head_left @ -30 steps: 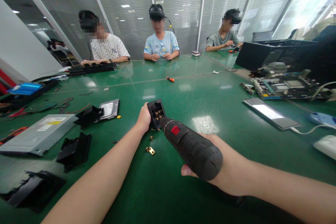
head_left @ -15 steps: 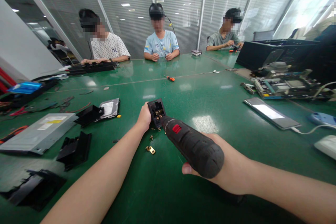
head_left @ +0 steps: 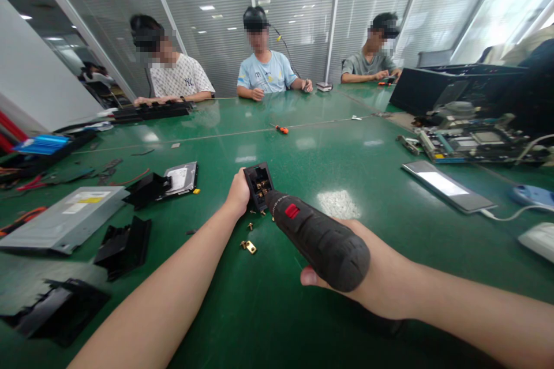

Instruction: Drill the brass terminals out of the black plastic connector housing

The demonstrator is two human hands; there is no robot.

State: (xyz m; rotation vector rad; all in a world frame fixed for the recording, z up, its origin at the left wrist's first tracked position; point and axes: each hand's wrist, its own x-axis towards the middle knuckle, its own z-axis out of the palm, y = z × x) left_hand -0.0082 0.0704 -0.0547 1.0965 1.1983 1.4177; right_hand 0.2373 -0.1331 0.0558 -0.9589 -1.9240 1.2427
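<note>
My left hand (head_left: 239, 191) grips the left side of a small black open box (head_left: 265, 170) with brass-coloured parts inside; the box is tilted toward me. My right hand (head_left: 367, 265) is wrapped round a black power drill (head_left: 320, 242) with a red switch on top. The drill's nose reaches the lower right of the box; whether its tip touches a part inside is hidden. On the table below the box lie a brass plate (head_left: 250, 247) and several small brass screws (head_left: 250, 226).
On the green table (head_left: 277, 311), a metal drive (head_left: 64, 216), black plastic brackets (head_left: 122, 247) and a hard disk (head_left: 182, 177) lie left. A phone (head_left: 448, 186) and circuit boards (head_left: 474, 139) are right. An orange screwdriver (head_left: 281, 130) lies ahead. Three people sit across the table.
My hands, the box and the drill are nearly unmoved. The middle person opposite has moved one hand out to the right side of the view.
</note>
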